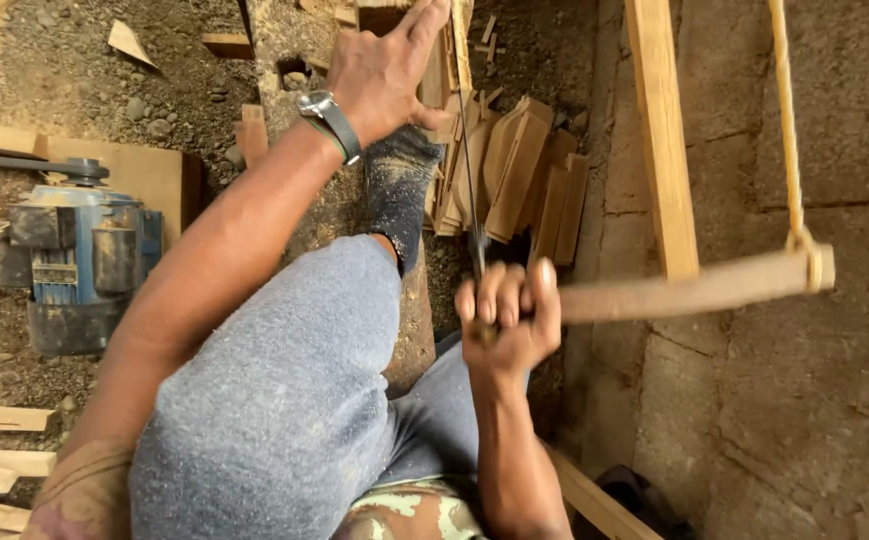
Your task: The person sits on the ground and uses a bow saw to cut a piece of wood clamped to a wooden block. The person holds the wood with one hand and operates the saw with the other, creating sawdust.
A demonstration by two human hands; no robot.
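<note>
a blue motor (79, 260) is seen at the left on the dirt, with a board (144, 170) behind it. cut wood pieces (524, 175) are piled right of the blade, and a long plank (662, 140) lies beside them on the concrete floor (844, 400). the knee in grey trousers (284, 400) blocks the near end of the beam (294, 50), and a socked foot (399, 190) is planted on it. the left hand (389, 75), fingers spread flat, is pressed on the workpiece (439, 70) at the top. the right hand (506, 310) is closed tight round the frame saw (694, 290) handle. its blade (469, 170) runs away from the person, up the view; the wooden arm points right, a cord (786, 110) tied at its end.
</note>
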